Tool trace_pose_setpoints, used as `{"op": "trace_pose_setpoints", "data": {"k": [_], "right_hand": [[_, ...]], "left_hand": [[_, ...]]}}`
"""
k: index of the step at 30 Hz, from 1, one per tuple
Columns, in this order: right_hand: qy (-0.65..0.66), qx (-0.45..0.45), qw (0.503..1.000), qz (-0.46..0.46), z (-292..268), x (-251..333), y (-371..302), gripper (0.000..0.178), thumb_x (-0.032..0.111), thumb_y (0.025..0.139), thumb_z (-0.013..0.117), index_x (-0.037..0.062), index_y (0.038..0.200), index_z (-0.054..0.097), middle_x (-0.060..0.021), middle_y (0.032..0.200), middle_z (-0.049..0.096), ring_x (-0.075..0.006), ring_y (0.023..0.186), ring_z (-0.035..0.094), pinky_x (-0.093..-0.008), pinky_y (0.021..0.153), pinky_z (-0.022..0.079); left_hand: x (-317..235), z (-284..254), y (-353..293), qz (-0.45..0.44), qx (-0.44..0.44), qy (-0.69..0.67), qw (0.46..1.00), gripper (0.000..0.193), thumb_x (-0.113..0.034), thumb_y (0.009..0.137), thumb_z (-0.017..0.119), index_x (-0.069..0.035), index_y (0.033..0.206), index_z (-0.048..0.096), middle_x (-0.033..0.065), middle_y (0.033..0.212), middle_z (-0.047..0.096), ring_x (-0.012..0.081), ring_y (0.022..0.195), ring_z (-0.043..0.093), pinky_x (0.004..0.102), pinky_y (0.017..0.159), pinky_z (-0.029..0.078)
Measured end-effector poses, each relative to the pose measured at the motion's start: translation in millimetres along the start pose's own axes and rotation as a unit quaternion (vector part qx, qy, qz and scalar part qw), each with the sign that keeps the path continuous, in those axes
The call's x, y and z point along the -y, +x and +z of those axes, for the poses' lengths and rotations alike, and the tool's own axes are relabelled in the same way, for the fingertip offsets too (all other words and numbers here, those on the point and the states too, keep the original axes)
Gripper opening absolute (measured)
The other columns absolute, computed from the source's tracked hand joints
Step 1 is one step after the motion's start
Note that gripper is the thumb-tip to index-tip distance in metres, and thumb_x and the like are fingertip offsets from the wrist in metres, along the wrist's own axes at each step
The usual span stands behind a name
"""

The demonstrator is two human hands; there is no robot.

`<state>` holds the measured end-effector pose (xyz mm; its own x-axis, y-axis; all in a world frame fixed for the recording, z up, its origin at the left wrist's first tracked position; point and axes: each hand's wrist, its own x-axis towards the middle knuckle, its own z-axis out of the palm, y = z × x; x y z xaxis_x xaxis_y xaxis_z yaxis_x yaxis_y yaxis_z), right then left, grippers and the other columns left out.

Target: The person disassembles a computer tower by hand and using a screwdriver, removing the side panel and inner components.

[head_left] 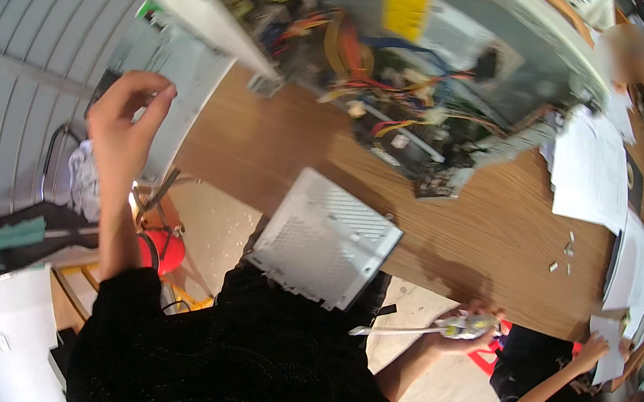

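Observation:
My left hand (pixel 130 110) is raised at the left, beside the open computer case (pixel 230 32). Its fingers are curled toward the thumb, and whatever they may hold is too small to make out. At the lower right, my right hand (pixel 452 341) grips a screwdriver (pixel 469 328) by its clear, yellowish handle, the shaft pointing left. A perforated grey metal panel (pixel 329 239) rests tilted over my lap and the table's near edge, touched by neither hand. Coloured cables (pixel 351 53) and circuit parts fill the case.
The case stands on a brown wooden table (pixel 498 234). Small pale pieces (pixel 554 266) and papers (pixel 590 169) lie to its right. A person (pixel 557 399) at the right handles a white sheet (pixel 605 352). Left are a grey slatted shutter (pixel 33 4) and a red object (pixel 163 251).

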<state>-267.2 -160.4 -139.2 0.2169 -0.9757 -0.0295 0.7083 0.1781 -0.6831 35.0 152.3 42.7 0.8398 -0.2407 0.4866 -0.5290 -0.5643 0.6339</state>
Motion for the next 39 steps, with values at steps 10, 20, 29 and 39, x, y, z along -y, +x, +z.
{"op": "trace_pose_setpoints", "data": {"k": [10,20,29,39], "right_hand": [[-0.182,0.133,0.965,0.137,-57.9,77.8,60.8,0.033,0.024,0.085,0.057,0.0054,0.112,0.049,-0.0047,0.079,0.054,-0.0116,0.055,0.048,-0.0203,0.043,0.039],[-0.52,0.357,0.75,0.198,-8.1,15.6,-44.5,0.031,0.016,0.082,0.069,0.0071,0.107,0.052,0.0028,0.065,0.05,-0.0049,0.054,0.047,-0.0217,0.048,0.039],[-0.562,0.357,0.73,0.153,3.0,2.1,-83.5,0.036,0.017,0.079,0.071,0.0039,0.107,0.054,-0.0023,0.071,0.057,-0.0086,0.059,0.052,-0.0246,0.053,0.042],[-0.615,0.42,0.666,0.037,14.4,-6.2,-81.7,0.046,0.021,0.076,0.073,0.004,0.113,0.051,-0.0146,0.084,0.063,-0.0247,0.079,0.061,-0.034,0.072,0.047]], "left_hand": [[192.7,-28.9,-31.4,-0.084,0.137,0.281,0.946,0.01,-0.006,0.074,0.064,-0.005,0.084,0.062,0.015,0.077,0.065,0.0338,0.075,0.063,0.0376,0.064,0.048],[148.8,-19.5,-81.3,0.088,0.028,0.327,0.941,0.035,-0.014,0.078,0.064,-0.006,0.111,0.058,0.014,0.117,0.057,0.0328,0.1,0.058,0.0399,0.083,0.047],[47.0,40.0,-227.5,-0.103,0.149,-0.157,0.971,0.021,-0.012,0.083,0.062,-0.003,0.102,0.061,0.0123,0.098,0.064,0.0258,0.081,0.063,0.0307,0.066,0.05],[80.3,115.9,-273.5,-0.135,0.217,-0.209,0.944,0.014,-0.016,0.083,0.059,-0.003,0.086,0.063,0.0115,0.07,0.064,0.0229,0.062,0.064,0.0323,0.056,0.047]]}}
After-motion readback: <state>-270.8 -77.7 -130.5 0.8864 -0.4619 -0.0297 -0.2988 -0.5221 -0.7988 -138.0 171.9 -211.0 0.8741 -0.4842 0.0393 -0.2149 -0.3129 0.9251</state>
